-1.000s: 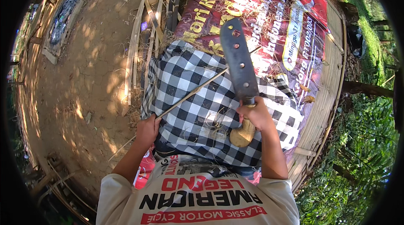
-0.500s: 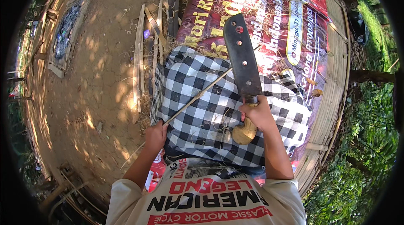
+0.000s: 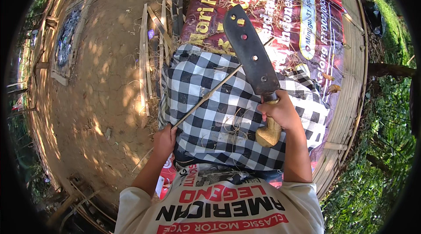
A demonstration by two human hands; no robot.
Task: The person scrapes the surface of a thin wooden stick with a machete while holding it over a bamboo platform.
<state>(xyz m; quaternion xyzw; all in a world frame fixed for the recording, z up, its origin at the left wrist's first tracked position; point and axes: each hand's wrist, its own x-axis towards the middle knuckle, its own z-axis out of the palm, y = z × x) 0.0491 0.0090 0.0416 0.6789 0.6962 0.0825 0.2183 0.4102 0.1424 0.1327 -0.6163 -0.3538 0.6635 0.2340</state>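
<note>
My right hand (image 3: 280,110) is wrapped round the wooden handle of a large cleaver (image 3: 254,56). Its broad dark blade has a row of holes and points away from me, tilted to the left. In my left hand (image 3: 165,139) is a thin bamboo stick (image 3: 206,97), slanting up to the right over my lap. The stick passes behind the blade, and its far tip shows on the other side. A black-and-white checkered cloth (image 3: 197,74) covers my legs beneath both hands.
A dark red printed banner (image 3: 210,19) littered with shavings lies beyond the cloth, over a bamboo-slat platform (image 3: 351,80). Split bamboo strips (image 3: 144,58) lie on its left. Further left on the dirt ground (image 3: 101,80) is a wood-framed pit (image 3: 70,32). Greenery grows at right.
The cleaver and my right hand have shifted slightly right, and the blade leans further left. The stick stays in my left hand at nearly the same slant.
</note>
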